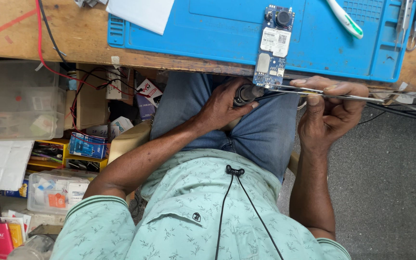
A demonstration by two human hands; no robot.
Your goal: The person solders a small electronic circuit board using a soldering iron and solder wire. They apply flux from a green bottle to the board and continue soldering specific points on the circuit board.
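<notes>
The circuit board (272, 45) is a long, narrow blue strip with a black round part at its far end, a white label in the middle and a pale metal patch below that. It lies on the blue work mat (217, 29) on the wooden counter (73, 33), its near end hanging over the counter's edge.

A white sheet (140, 13) lies at 10 o'clock from the board, a white-and-green pen-like tool (345, 18) at 2 o'clock. Red and black wires (58, 67) trail at 8 o'clock — over clear plastic boxes (18, 103).

The left hand (225, 103), at 7 o'clock from the board, is closed around a dark cylindrical tool handle (246, 93) whose tip touches the board's near end. The right hand (333, 108) (at 4 o'clock) pinches thin metal tweezers (314, 93) — its grip clamped on them, their points at the same end.
</notes>
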